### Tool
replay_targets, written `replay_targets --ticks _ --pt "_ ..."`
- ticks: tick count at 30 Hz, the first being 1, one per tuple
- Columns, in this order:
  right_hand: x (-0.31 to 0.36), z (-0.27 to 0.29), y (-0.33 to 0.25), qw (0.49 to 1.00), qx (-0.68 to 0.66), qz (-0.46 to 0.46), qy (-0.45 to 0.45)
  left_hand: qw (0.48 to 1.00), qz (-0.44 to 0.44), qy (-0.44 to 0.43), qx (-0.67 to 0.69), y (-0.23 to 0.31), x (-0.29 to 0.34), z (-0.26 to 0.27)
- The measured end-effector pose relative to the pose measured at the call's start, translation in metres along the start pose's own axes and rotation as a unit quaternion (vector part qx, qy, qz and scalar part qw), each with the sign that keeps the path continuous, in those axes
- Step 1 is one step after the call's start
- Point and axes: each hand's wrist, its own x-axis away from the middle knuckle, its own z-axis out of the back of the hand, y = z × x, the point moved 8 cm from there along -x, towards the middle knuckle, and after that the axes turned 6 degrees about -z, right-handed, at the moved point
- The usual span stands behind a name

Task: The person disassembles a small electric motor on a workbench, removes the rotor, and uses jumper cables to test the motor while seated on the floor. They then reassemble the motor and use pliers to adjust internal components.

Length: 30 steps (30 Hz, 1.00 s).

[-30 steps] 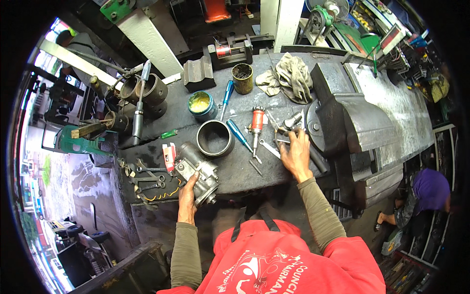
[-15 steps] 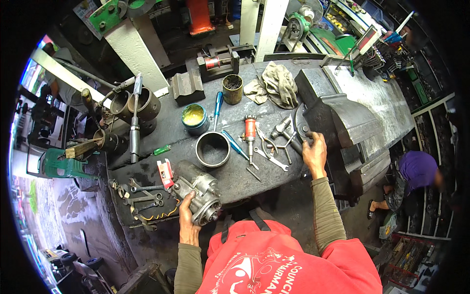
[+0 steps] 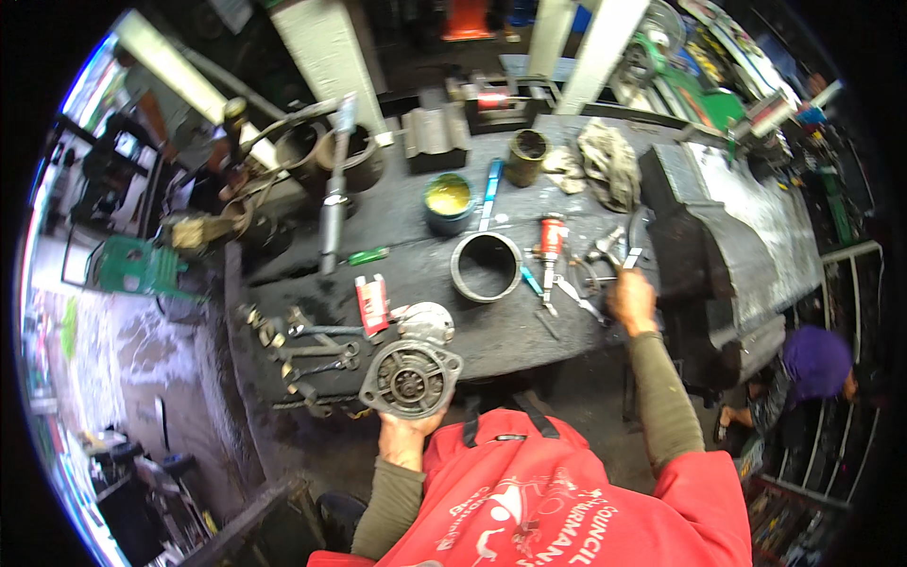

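Observation:
My left hand (image 3: 404, 437) is wrapped around the lower side of a starter motor (image 3: 410, 380). Its round flanged end, with a toothed gear in the middle, now faces up, over the near left of the bench. My right hand (image 3: 635, 302), blurred, is curled at the bench's right, beside the vise. Close to its fingertips are a hammer (image 3: 607, 244) and a small shiny metal piece (image 3: 632, 256); what the fingers hold is hidden. Left of it lie a red-bodied tool (image 3: 552, 236), pliers and a spanner. A metal ring (image 3: 486, 267) stands mid-bench.
A large bench vise (image 3: 699, 236) takes up the right side. Spanners (image 3: 316, 350) lie left of the motor, near a red and white box (image 3: 372, 304). Behind are a grease tub (image 3: 448, 200), a brown can (image 3: 526, 156) and rags (image 3: 607, 163). A person in purple (image 3: 818, 367) crouches at right.
The view has shifted, moving the bench rightward in the picture. My left hand has turned the starter motor so its flanged end faces up. My right hand has moved from the vise toward the hammer.

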Motion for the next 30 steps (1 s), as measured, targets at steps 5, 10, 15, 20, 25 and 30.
replay_targets --ticks 5,10,15,20,25,30 --pt "0.009 0.093 0.008 0.968 -0.241 -0.054 0.040 0.995 -0.013 0.037 -0.087 -0.038 0.010 -0.003" --pt "0.041 0.128 -0.060 0.774 -0.628 -0.040 -0.068 0.984 0.006 0.042 0.172 -0.043 -0.006 -0.019" --pt "0.066 0.144 -0.127 0.652 -0.746 0.006 -0.136 0.689 0.047 0.005 0.723 0.004 -0.008 -0.023" --pt "0.080 0.161 -0.152 0.622 -0.764 0.049 -0.168 0.532 0.194 0.119 0.815 -0.001 0.001 -0.028" --pt "0.093 0.172 -0.161 0.669 -0.724 0.126 -0.115 0.524 0.183 0.105 0.826 -0.011 0.003 -0.032" --pt "0.113 0.187 -0.167 0.739 -0.652 0.163 -0.050 0.966 0.064 0.002 0.250 0.007 0.002 -0.017"
